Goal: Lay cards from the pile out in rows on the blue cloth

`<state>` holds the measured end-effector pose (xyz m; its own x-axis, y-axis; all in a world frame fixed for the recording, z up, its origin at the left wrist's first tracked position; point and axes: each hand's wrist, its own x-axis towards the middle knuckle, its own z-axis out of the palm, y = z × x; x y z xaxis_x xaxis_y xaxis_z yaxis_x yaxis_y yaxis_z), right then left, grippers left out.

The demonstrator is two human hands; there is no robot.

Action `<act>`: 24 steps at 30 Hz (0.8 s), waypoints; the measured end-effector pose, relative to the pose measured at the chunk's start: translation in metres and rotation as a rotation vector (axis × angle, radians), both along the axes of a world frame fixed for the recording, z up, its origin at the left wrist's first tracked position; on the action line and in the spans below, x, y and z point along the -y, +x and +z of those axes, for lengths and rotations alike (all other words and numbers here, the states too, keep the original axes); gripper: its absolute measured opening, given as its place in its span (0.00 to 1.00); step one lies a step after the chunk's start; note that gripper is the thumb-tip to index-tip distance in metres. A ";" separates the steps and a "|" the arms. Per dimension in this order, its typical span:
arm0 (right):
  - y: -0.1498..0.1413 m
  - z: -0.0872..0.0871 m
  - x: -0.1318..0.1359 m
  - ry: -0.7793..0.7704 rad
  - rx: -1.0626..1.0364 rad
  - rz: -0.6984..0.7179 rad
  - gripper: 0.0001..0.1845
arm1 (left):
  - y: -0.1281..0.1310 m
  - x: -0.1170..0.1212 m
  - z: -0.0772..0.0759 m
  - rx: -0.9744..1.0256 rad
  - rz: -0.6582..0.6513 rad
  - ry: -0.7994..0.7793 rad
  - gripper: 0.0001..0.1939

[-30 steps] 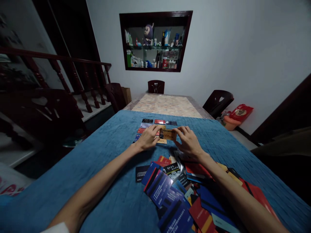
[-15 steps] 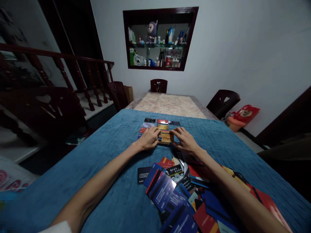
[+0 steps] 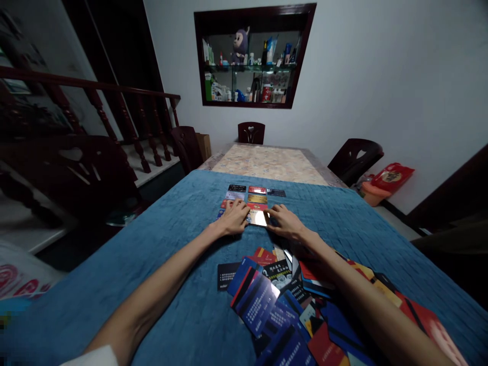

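A gold card point(image 3: 258, 217), bright with glare, lies almost flat at the near end of the middle column of cards. My left hand point(image 3: 234, 217) has its bent fingers at that card's left edge and partly covers the left column. On the opposite edge rest the curled fingers of my right hand point(image 3: 286, 221). Directly beyond is a red card point(image 3: 259, 207), then another gold card point(image 3: 257, 199) and a red card point(image 3: 257, 189). The left column shows a black card point(image 3: 237, 188) and a silver card point(image 3: 235, 195). A dark card point(image 3: 276, 193) lies at the far right.
A loose, overlapping pile of cards point(image 3: 259, 305) spreads under my right forearm on the blue cloth point(image 3: 175, 254). Chairs point(image 3: 356, 158) stand around the table. A wall cabinet point(image 3: 253, 105) is beyond it, and a railing point(image 3: 114, 87) runs along the left.
The gold card has gone from tilted up, its print facing me, to nearly flat against the column. My right hand has lowered slightly with it. The view has shifted a little.
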<state>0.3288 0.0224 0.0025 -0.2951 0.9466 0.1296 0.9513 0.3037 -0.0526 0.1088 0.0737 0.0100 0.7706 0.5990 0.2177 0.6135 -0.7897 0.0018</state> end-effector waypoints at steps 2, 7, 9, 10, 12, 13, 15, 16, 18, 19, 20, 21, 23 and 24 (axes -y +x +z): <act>-0.001 0.000 0.000 -0.017 0.004 -0.009 0.22 | 0.000 0.000 -0.001 -0.011 0.006 -0.009 0.14; -0.002 -0.002 -0.001 -0.057 0.007 -0.021 0.20 | 0.001 0.001 -0.002 -0.034 0.005 -0.032 0.13; -0.002 -0.003 -0.001 -0.070 0.007 -0.024 0.20 | 0.001 0.000 -0.002 -0.046 0.008 -0.045 0.12; -0.002 -0.003 -0.001 -0.075 0.007 -0.026 0.20 | 0.001 0.000 -0.002 -0.052 0.009 -0.050 0.12; -0.002 -0.004 -0.001 -0.081 0.006 -0.031 0.20 | 0.002 0.000 -0.002 -0.062 0.009 -0.054 0.12; -0.002 -0.003 -0.001 -0.083 0.006 -0.032 0.19 | 0.002 -0.001 -0.003 -0.067 0.008 -0.054 0.12; -0.002 -0.003 0.000 -0.083 0.003 -0.035 0.18 | 0.002 -0.001 -0.003 -0.075 0.007 -0.050 0.12; -0.003 -0.003 0.000 -0.082 0.001 -0.036 0.17 | 0.002 -0.001 -0.003 -0.079 0.006 -0.047 0.12; -0.003 -0.003 0.000 -0.081 -0.005 -0.038 0.16 | 0.001 -0.001 -0.002 -0.086 0.004 -0.042 0.11; -0.004 -0.003 0.001 -0.079 -0.008 -0.039 0.15 | 0.001 -0.001 -0.002 -0.090 0.002 -0.040 0.11; -0.004 -0.003 0.001 -0.078 -0.012 -0.040 0.15 | 0.001 -0.001 -0.002 -0.094 0.001 -0.040 0.11; -0.004 -0.003 0.001 -0.075 -0.015 -0.040 0.14 | 0.001 -0.001 -0.002 -0.097 0.000 -0.040 0.11; -0.005 -0.002 0.003 -0.069 -0.021 -0.040 0.13 | 0.001 -0.002 -0.002 -0.096 -0.003 -0.039 0.11; -0.005 -0.002 0.003 -0.065 -0.023 -0.040 0.13 | 0.001 -0.002 -0.002 -0.092 -0.005 -0.036 0.11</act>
